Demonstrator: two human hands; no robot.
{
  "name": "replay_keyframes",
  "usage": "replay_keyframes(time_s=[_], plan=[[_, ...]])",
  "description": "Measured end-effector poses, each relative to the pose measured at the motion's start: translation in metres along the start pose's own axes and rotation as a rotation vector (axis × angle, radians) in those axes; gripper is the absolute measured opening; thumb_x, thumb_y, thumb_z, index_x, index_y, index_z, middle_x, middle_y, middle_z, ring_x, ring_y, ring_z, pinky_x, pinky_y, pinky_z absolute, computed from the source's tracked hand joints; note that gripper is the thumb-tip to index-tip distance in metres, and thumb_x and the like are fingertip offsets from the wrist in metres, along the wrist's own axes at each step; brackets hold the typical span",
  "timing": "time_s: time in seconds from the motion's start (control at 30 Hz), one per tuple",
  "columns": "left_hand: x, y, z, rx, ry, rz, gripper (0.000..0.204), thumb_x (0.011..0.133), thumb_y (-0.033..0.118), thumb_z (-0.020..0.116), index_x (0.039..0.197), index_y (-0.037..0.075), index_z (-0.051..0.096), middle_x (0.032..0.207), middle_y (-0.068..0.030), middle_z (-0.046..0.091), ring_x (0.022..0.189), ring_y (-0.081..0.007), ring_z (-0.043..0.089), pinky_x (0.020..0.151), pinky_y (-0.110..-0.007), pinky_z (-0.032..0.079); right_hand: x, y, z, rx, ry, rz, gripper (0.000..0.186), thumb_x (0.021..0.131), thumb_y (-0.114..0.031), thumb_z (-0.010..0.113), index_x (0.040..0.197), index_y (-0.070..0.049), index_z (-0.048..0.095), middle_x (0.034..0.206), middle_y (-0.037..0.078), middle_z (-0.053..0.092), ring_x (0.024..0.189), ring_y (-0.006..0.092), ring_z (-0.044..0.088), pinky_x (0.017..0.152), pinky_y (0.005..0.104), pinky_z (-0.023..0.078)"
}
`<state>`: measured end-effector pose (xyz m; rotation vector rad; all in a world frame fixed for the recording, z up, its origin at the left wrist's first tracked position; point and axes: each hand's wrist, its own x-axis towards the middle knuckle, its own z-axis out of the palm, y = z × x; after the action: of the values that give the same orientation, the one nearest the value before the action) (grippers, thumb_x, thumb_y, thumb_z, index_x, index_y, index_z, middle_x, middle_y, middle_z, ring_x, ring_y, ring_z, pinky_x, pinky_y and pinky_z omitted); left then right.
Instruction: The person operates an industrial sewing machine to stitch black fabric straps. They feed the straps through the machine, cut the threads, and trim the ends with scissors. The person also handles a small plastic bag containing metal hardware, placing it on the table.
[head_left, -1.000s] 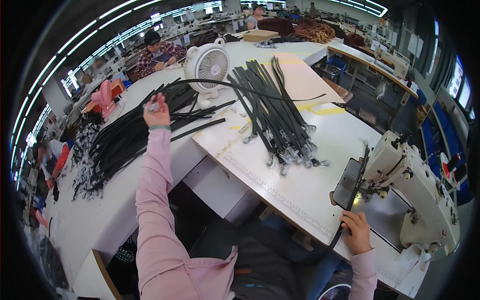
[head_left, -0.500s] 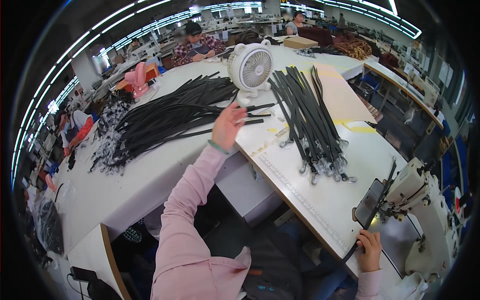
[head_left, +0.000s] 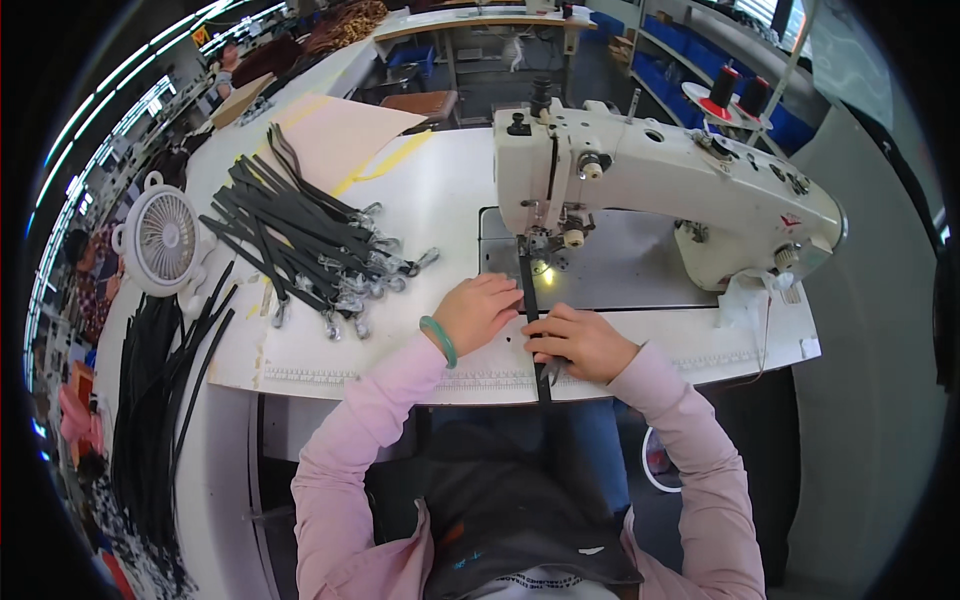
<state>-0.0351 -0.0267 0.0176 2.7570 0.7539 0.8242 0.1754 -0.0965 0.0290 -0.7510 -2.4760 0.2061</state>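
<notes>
Black webbing strap [head_left: 530,300] lies under our white sewing machine's [head_left: 650,190] needle, left hand [head_left: 478,312] pressing it flat, right hand [head_left: 580,342] pinching it; clipped black straps [head_left: 300,240] wait piled on the bench [head_left: 440,190].

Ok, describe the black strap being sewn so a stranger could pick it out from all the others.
Find the white sewing machine. Under its needle a single narrow black strap runs straight toward the person, between the left hand and right hand. The other straps lie piled further left.
</notes>
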Motion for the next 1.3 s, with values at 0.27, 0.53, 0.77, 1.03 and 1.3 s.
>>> replay_keyframes(time_s=[0.27,0.53,0.77,1.03,1.3], plan=[[0.02,-0.014,0.014,0.079,0.08,0.062,0.019,0.073,0.009,0.064,0.091,0.002,0.064,0.093,-0.0095,0.061,0.086,-0.0258,0.057,0.075,-0.034,0.047,-0.002,0.003,0.004,0.028,0.018,-0.012,0.02,0.069,-0.01,0.068,0.088,-0.008,0.061,0.101,0.002,0.059,0.083,0.0211,0.053,0.066,0.0314,0.047],[0.015,-0.018,0.013,0.016,0.06,0.03,0.03,0.072,0.018,0.067,0.098,0.004,0.062,0.103,-0.0094,0.059,0.096,-0.0266,0.054,0.083,-0.037,0.042,-0.001,0.004,0.005,0.023,0.004,-0.015,0.02,0.068,-0.01,0.069,0.087,-0.008,0.061,0.1,0.003,0.059,0.081,0.0218,0.053,0.065,0.0317,0.047],[0.013,-0.018,0.015,0.036,0.028,0.02,0.038,0.072,0.027,0.067,0.103,0.005,0.06,0.11,-0.0088,0.055,0.103,-0.0261,0.05,0.087,-0.038,0.038,-0.002,0.004,0.005,0.03,0.061,-0.024,0.024,0.062,-0.003,0.066,0.083,-0.009,0.058,0.097,0.001,0.056,0.083,0.0196,0.05,0.064,0.0303,0.047],[0.013,-0.013,0.004,0.032,-0.041,0.002,0.045,0.068,0.026,0.071,0.106,0.005,0.058,0.111,-0.0096,0.054,0.102,-0.0286,0.05,0.087,-0.038,0.038,0.001,0.005,0.002,0.044,0.056,-0.048,0.016,0.071,-0.012,0.065,0.084,-0.006,0.059,0.091,0.001,0.057,0.081,0.0199,0.051,0.062,0.0312,0.048],[0.015,-0.014,0.009,0.023,-0.034,0.011,0.046,0.068,0.025,0.071,0.107,0.005,0.058,0.111,-0.0104,0.054,0.102,-0.0285,0.05,0.087,-0.039,0.038,-0.002,0.003,-0.002,0.027,0.005,-0.018,0.016,0.07,-0.011,0.064,0.085,-0.008,0.06,0.097,0.001,0.056,0.085,0.02,0.052,0.064,0.0319,0.049]])
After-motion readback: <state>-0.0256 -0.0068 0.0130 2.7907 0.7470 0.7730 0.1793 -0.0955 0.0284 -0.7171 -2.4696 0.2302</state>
